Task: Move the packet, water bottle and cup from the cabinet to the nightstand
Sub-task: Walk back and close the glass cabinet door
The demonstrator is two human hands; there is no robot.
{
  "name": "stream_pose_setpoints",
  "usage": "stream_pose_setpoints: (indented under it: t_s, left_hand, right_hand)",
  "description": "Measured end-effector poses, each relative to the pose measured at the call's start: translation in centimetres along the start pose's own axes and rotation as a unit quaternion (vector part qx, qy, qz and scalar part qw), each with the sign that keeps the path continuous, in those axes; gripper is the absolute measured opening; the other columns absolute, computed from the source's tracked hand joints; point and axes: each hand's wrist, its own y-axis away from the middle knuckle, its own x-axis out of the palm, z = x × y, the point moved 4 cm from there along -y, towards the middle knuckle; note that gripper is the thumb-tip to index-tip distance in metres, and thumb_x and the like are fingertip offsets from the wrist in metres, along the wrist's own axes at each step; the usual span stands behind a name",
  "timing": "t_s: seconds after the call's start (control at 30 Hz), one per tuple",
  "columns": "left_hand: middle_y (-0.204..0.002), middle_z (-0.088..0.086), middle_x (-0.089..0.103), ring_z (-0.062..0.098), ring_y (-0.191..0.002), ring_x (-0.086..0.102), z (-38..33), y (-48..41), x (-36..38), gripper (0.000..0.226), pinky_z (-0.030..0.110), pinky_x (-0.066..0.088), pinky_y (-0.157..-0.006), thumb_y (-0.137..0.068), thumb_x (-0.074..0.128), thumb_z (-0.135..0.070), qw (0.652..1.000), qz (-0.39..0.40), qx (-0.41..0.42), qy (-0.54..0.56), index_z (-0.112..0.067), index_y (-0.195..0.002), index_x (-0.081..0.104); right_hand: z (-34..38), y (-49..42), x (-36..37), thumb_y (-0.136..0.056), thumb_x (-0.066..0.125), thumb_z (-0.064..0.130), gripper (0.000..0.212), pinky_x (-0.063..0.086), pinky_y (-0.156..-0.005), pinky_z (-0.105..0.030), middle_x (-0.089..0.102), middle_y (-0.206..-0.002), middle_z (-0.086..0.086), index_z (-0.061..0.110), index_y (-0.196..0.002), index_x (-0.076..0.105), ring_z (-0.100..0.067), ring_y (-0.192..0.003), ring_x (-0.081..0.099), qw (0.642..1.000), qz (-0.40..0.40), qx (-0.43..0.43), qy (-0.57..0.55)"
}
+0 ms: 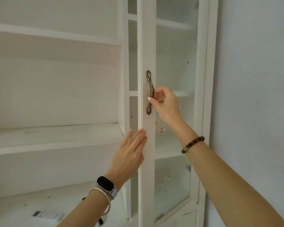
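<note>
Hands: two, the left hand [129,154] and the right hand [166,102]. Cabinet [210,79]: one, with one glass door [174,63] and one metal handle [150,89]. Open shelves [56,136]: three in view. Smartwatch [105,184]: one. Bangle [105,199]: one. Bead bracelet [193,144]: one. Stickers [162,129] on the glass: at least four, some blurred. Packet [47,215]: one, blurred.

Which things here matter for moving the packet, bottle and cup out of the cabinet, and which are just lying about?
For the job: cabinet door, its handle gripped by the right hand, left hand flat on the door's edge, what looks like the packet on the bottom shelf. Not in view: bottle, cup.

Just there: stickers on the glass, watch, bead bracelet.
</note>
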Motion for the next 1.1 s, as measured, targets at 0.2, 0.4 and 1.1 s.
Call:
stream_pose_setpoints:
  t_s: [0.2,0.4,1.1]
  left_hand:
    - [-0.148,0.013,0.039,0.024,-0.141,0.029,2.0,0.5,3.2,0.049,0.046,0.019,-0.116,-0.088,0.042,-0.011,1.0,-0.005,-0.022,-0.009,-0.002,-0.136,0.046]
    - [-0.154,0.008,0.027,0.022,-0.144,0.022,4.6,0.5,5.5,0.054,0.046,0.017,-0.117,-0.09,0.041,-0.014,0.998,0.037,-0.039,-0.03,-0.008,-0.144,0.036]
    - [-0.159,-0.001,0.008,0.018,-0.146,0.009,8.3,0.0,8.6,0.068,0.051,0.012,-0.115,-0.094,0.044,-0.038,0.987,0.128,-0.059,-0.082,-0.018,-0.151,0.012]
  right_hand:
    - [-1.0,-1.6,2.8,-0.083,0.073,0.009,0.019,0.046,-0.065,-0.007,0.06,-0.08,0.006,0.011,-0.098,0.061,0.0,-0.068,0.055,1.0,-0.004,-0.026,0.002]
    - [-2.2,-3.1,5.7,-0.082,0.073,0.007,0.017,0.046,-0.063,-0.008,0.059,-0.077,0.005,0.008,-0.095,0.062,0.0,-0.061,0.052,1.0,-0.013,-0.023,0.014]
    - [-4.1,-5.2,9.0,-0.08,0.072,0.002,0.016,0.051,-0.071,-0.026,0.055,-0.071,0.01,0.007,-0.09,0.06,-0.007,-0.065,0.054,0.999,-0.031,-0.021,0.007]
